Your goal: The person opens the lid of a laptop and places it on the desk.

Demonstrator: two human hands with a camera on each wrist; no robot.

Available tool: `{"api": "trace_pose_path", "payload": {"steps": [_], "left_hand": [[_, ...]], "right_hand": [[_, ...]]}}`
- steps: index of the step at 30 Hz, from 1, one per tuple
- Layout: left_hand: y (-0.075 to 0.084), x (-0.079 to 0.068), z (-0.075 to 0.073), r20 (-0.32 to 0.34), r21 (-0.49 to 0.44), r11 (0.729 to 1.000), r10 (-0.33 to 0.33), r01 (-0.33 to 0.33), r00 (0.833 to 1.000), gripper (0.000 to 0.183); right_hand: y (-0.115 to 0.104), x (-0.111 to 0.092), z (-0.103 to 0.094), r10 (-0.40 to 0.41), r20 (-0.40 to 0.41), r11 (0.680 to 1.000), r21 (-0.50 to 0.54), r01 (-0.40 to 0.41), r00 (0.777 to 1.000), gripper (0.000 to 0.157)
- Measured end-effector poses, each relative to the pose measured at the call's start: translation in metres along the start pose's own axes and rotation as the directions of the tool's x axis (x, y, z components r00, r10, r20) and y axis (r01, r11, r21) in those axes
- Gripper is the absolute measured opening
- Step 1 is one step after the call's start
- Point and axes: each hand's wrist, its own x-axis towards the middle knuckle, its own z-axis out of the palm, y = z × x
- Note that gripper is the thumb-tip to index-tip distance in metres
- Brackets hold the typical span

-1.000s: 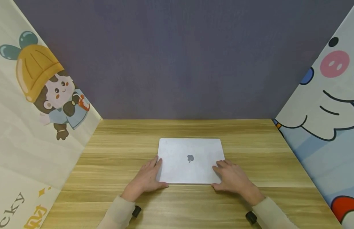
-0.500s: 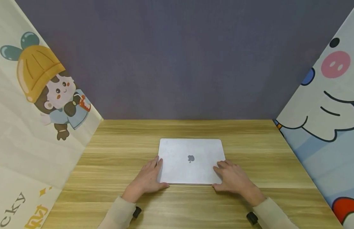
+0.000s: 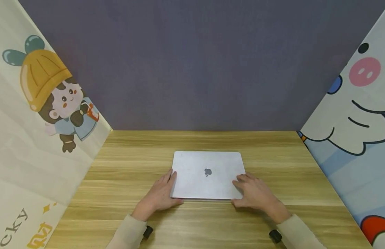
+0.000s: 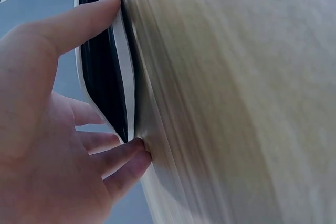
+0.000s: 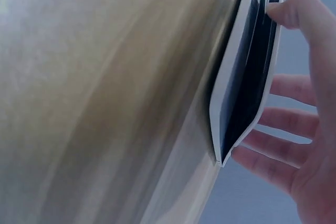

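Note:
A silver laptop with a dark apple logo lies on the wooden table, its front side towards me. Its lid stands slightly raised, and a narrow dark gap shows between lid and base in both wrist views. My left hand holds the left front corner, thumb across the gap at the base's front edge, fingers along the side. At the right front corner, my right hand has its thumb tip in the gap under the lid, with its fingers spread along the right side.
The wooden table meets a dark grey panel at the back. Cartoon-printed panels flank it, a cream one on the left and a blue and white one on the right. Black wrist devices sit below both sleeves.
The lid's front edge has risen a little, and a thin dark line now shows beneath it. Both hands stay at the laptop's front corners, almost unmoved.

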Motion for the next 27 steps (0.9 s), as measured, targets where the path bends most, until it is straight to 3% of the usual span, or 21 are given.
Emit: {"api": "trace_pose_path", "payload": {"steps": [27], "left_hand": [[-0.012,0.0,-0.005,-0.03,-0.168,0.986,-0.017,0.011,0.999,0.114]], "right_hand": [[0.0,0.004,-0.012,0.025,0.026,0.999,0.04,-0.026,0.999,0.064]]}}
